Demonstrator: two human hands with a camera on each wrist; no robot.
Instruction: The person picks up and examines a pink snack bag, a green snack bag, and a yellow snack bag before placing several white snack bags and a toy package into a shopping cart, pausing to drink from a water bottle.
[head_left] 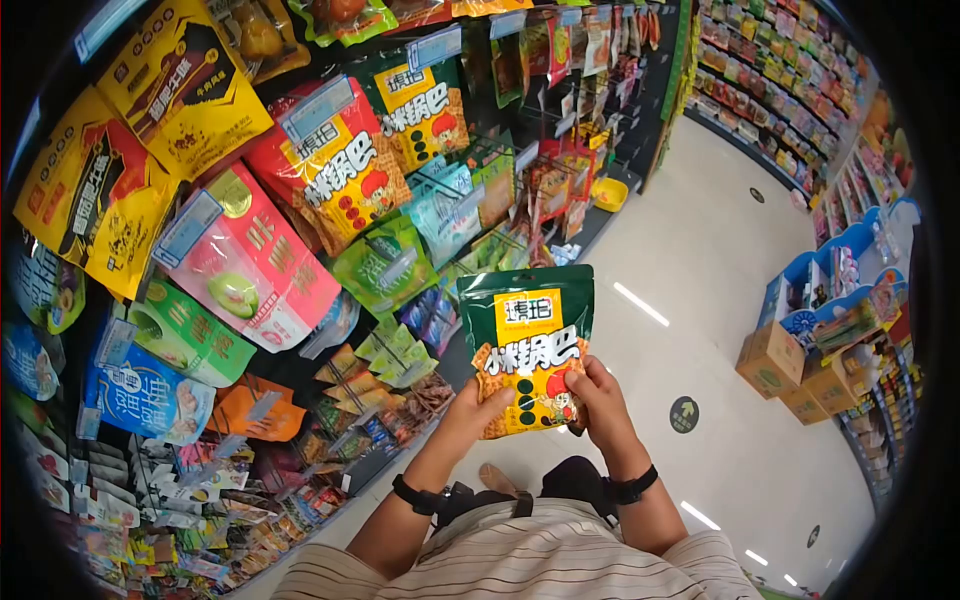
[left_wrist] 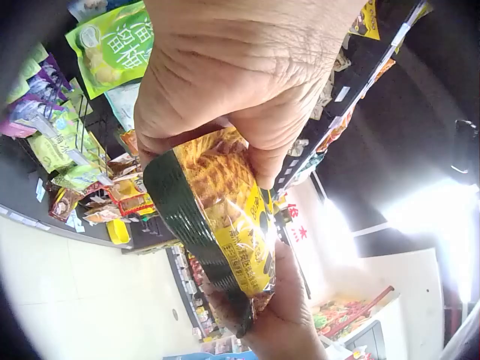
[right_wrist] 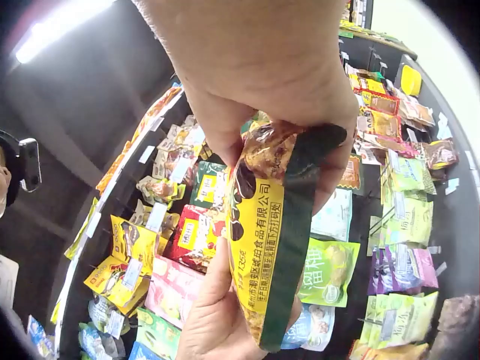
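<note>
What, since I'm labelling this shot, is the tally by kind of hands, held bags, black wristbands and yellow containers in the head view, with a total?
Hands: 2
Held bag: 1
Black wristbands: 2
Yellow container: 1
Total: 6

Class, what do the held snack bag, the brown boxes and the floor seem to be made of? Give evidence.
Snack bag: probably glossy plastic film; it shines and creases.
Brown boxes: likely matt cardboard, from their tan faces and straight edges.
Floor: polished, perhaps ceramic tile; it reflects light in streaks.
</note>
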